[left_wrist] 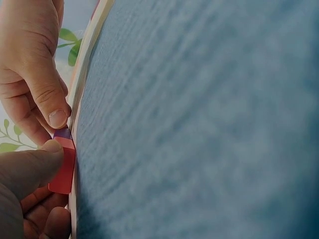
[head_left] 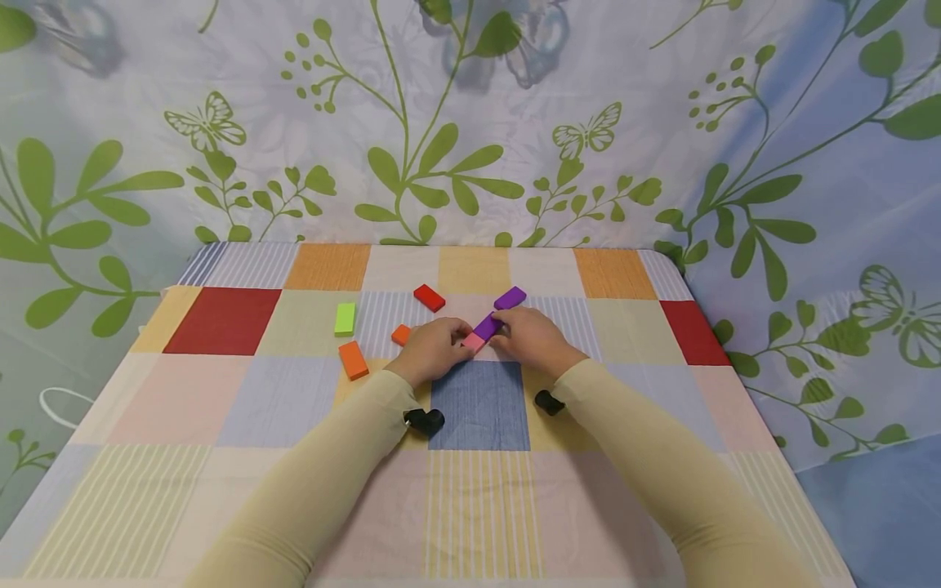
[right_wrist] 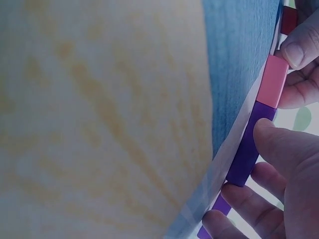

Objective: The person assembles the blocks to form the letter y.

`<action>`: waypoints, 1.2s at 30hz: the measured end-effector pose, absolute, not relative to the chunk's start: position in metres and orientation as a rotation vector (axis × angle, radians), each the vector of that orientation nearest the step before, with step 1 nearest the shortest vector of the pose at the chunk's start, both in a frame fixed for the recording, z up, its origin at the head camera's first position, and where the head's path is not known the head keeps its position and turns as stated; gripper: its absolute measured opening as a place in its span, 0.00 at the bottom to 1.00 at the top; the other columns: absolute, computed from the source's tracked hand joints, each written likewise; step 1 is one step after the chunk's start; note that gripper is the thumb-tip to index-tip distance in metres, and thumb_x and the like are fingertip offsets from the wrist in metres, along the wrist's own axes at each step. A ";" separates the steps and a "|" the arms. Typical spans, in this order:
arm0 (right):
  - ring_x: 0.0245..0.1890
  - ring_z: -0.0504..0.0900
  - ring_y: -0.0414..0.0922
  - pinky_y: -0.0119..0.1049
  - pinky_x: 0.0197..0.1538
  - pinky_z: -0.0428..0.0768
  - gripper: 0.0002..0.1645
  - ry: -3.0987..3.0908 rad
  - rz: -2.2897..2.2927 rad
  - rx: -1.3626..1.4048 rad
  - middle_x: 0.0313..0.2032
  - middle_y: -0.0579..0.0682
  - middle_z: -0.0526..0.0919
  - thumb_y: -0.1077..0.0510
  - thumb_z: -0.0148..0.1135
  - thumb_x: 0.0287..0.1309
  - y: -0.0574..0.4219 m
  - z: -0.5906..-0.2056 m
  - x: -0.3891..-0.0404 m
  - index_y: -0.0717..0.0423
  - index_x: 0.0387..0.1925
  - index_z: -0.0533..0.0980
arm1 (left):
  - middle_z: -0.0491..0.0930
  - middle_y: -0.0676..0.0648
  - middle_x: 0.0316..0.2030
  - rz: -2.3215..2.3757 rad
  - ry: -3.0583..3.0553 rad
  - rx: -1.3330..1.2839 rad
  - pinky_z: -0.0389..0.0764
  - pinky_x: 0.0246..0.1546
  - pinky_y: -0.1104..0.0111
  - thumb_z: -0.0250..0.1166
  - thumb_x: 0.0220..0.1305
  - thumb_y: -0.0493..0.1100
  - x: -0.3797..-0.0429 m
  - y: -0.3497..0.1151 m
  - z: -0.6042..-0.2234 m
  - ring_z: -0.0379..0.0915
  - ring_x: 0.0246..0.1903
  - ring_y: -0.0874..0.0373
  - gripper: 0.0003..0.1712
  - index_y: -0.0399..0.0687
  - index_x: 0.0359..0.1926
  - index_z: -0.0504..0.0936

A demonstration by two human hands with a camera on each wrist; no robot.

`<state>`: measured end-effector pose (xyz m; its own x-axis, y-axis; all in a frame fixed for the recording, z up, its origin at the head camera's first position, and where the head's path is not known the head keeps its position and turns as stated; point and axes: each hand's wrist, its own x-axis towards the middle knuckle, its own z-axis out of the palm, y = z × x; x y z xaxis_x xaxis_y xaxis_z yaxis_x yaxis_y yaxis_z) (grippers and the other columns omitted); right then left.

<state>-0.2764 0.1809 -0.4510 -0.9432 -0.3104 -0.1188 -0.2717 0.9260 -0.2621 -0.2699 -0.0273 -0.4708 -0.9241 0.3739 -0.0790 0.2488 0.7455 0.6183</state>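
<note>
Pink block point(right_wrist: 272, 82) and purple block point(right_wrist: 249, 147), end to end between two hands.
On the bench point(head_left: 118, 506), the left hand's point(head_left: 434, 347) fingers pinch the pink block, the right hand's point(head_left: 535, 336) the purple. Counted: one pink, two purple blocks point(head_left: 510, 297), one red block point(head_left: 430, 298), one green block point(head_left: 345, 319), two orange blocks point(head_left: 354, 362). Only the head view shows green; left wrist shows a sliver of purple, right wrist its long side.

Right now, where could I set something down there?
The cloth is bare left of the green block, and from the right hand to the cloth's right edge. The blue square between the sleeves looks free but tight. Crowded: around the left hand, with red block, two orange blocks, pink block, purple blocks.
</note>
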 end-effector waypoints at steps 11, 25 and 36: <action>0.67 0.80 0.57 0.53 0.73 0.74 0.33 2.916 -0.377 -0.434 0.66 0.58 0.82 0.49 0.67 0.71 0.182 -0.452 -0.278 0.56 0.72 0.74 | 0.86 0.51 0.46 0.925 2.749 0.487 0.72 0.59 0.52 0.70 0.70 0.53 -0.269 -0.027 -0.470 0.78 0.47 0.52 0.22 0.54 0.62 0.84; 0.66 0.81 0.58 0.54 0.73 0.74 0.33 2.915 -0.371 -0.449 0.66 0.58 0.82 0.50 0.67 0.71 0.181 -0.452 -0.278 0.57 0.72 0.74 | 0.87 0.51 0.47 0.938 2.741 0.491 0.70 0.59 0.51 0.70 0.70 0.52 -0.269 -0.026 -0.470 0.79 0.48 0.52 0.21 0.56 0.61 0.85; 0.67 0.80 0.58 0.53 0.73 0.74 0.34 2.905 -0.418 -0.432 0.67 0.59 0.81 0.50 0.66 0.71 0.185 -0.450 -0.277 0.57 0.73 0.73 | 0.86 0.53 0.43 0.908 2.743 0.536 0.69 0.51 0.56 0.70 0.70 0.51 -0.270 -0.027 -0.471 0.78 0.44 0.55 0.23 0.60 0.64 0.85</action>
<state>-0.2773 0.1851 -0.4500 -0.9427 -0.3073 -0.1297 -0.2582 0.9186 -0.2993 -0.2702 -0.0273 -0.4714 -0.9136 0.3995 -0.0763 0.2750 0.7450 0.6077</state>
